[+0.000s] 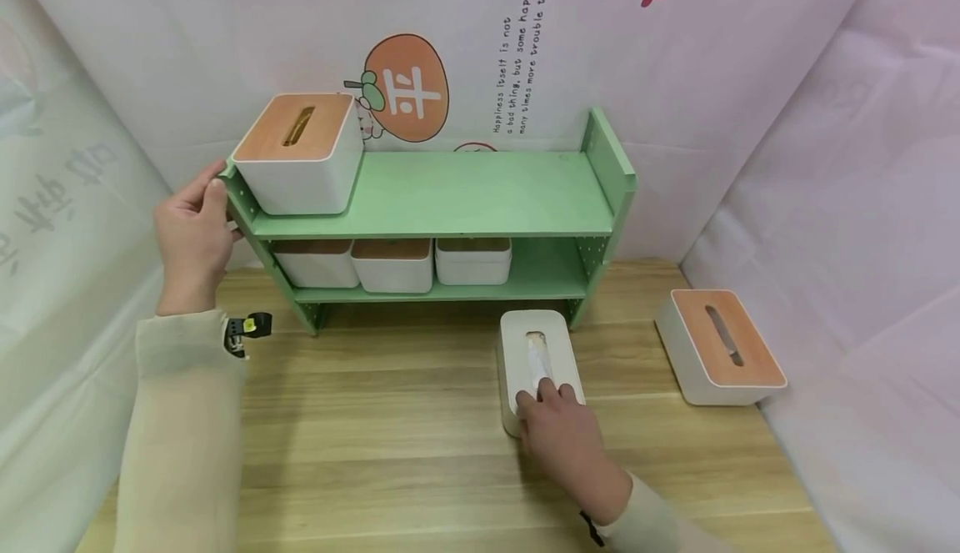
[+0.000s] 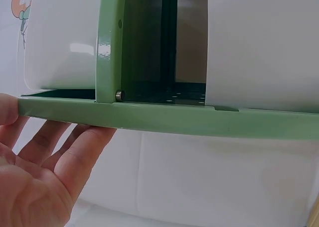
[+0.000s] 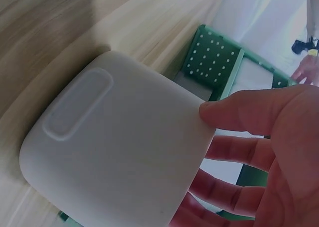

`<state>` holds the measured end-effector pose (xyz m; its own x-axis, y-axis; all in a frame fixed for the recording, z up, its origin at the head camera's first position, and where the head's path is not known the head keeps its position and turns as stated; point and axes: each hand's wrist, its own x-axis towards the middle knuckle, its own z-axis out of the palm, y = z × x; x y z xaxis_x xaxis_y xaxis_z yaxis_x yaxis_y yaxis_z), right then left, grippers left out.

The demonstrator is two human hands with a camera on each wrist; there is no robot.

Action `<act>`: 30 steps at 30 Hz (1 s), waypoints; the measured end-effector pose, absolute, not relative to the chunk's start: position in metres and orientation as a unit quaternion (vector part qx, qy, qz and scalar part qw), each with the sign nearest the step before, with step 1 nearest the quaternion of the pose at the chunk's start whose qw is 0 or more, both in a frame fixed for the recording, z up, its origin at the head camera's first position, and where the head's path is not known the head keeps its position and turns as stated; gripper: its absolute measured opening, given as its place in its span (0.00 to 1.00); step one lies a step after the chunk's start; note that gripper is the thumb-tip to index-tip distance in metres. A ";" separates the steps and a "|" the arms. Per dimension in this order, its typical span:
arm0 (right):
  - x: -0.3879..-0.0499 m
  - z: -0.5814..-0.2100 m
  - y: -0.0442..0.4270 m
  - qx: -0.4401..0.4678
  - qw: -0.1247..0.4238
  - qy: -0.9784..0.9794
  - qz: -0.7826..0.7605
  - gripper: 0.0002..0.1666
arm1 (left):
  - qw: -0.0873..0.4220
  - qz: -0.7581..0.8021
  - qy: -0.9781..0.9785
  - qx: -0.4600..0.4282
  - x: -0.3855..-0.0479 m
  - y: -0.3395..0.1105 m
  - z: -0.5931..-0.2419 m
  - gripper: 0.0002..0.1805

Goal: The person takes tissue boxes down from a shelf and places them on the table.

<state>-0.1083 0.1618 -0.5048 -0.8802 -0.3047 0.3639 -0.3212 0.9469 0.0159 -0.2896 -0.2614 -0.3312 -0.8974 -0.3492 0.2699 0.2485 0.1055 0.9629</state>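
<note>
Head view: the left hand [image 1: 197,232] grips the left side of the green shelf [image 1: 480,190], thumb and fingers on opposite faces; the right hand [image 1: 566,444], well apart, pinches the near end of an all-white tissue box [image 1: 517,361]. That box is on the bench [image 1: 390,436], before the shelf's right end; an orange-topped tissue box [image 1: 714,359] sits farther right.
</note>
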 end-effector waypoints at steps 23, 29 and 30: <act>-0.102 -0.502 0.207 0.093 0.158 -0.983 0.033 0.11 | 0.225 -0.661 -0.714 0.043 -0.290 -0.261 -0.332 0.17; -0.098 -0.498 0.215 0.067 0.127 -0.989 0.040 0.08 | 0.220 -0.673 -0.705 0.036 -0.289 -0.261 -0.331 0.17; -0.098 -0.498 0.217 0.062 0.121 -0.990 0.040 0.08 | 0.219 -0.673 -0.706 0.036 -0.289 -0.261 -0.331 0.17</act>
<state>-0.0977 0.2170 -0.4976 -0.9630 -0.1137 0.2445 -0.1330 0.9891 -0.0640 -0.2886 -0.2608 -0.3306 -0.9013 -0.3463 0.2603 0.2436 0.0917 0.9655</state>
